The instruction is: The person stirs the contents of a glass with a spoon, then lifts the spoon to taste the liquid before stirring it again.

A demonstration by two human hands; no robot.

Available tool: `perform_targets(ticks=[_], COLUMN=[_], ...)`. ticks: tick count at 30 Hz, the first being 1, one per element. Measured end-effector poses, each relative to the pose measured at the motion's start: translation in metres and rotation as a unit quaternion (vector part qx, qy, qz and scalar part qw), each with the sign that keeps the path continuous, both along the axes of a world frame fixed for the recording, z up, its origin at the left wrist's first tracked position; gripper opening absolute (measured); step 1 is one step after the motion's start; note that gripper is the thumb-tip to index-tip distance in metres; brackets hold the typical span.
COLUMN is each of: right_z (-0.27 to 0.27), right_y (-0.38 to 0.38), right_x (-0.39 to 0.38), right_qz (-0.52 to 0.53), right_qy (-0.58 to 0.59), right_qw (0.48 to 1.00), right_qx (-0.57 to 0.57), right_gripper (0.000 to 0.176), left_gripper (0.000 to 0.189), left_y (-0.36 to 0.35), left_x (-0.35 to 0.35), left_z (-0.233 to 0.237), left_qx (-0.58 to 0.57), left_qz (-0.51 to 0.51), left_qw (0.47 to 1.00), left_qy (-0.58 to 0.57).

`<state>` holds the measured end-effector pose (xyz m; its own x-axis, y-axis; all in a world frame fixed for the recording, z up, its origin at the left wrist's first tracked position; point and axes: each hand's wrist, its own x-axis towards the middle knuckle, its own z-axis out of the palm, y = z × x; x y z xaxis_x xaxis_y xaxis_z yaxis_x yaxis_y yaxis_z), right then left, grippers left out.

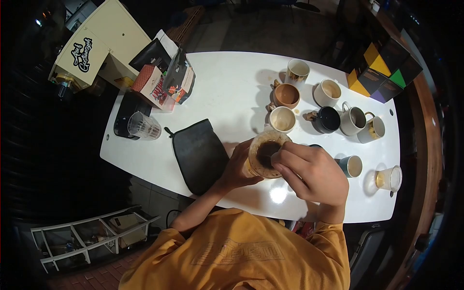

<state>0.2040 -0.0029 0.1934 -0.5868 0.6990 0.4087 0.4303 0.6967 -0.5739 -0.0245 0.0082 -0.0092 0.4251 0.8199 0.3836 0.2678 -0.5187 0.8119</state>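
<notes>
A wide cup [255, 150] with dark liquid inside and brown residue round its rim is at the front middle of the white table [208, 87]. My left hand [237, 166] is wrapped round the cup's left side. Over the cup's right edge, my right hand [311, 174] has its fingers pinched together; what they hold, if anything, is hidden. Just behind the cup stands a cream mug [282, 119]. A black zip pouch [200, 157] lies left of my left hand.
Several mugs stand at the back right, including a brown one [287, 95] and a black one [327, 120]. A clear cup [389, 179] is far right, a ribbed plastic cup [145, 126] left. Coffee bags [180, 79] and dark boxes [384, 72] stand behind.
</notes>
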Motion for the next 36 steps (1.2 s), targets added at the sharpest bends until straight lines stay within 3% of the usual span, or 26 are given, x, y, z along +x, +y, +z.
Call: perform_targets(ticks=[14, 28, 36], right_z=[0.003, -0.003, -0.001], right_y=[-0.001, 0.002, -0.001], right_x=[0.009, 0.005, 0.009], right_qz=[-0.1, -0.027, -0.044], right_qy=[-0.035, -0.044, 0.02], right_qw=[0.994, 0.997, 0.999], right_qx=[0.03, -0.06, -0.006], right_gripper=[0.013, 0.014, 0.018], left_gripper=[0.091, 0.094, 0.093], left_y=[-0.002, -0.002, -0.001], left_x=[0.002, -0.001, 0.0], left_z=[-0.002, -0.008, -0.006], left_qx=[-0.029, -0.046, -0.002], left_qz=[0.017, 0.016, 0.022], left_qw=[0.999, 0.999, 1.0], left_qy=[-0.009, -0.017, 0.012])
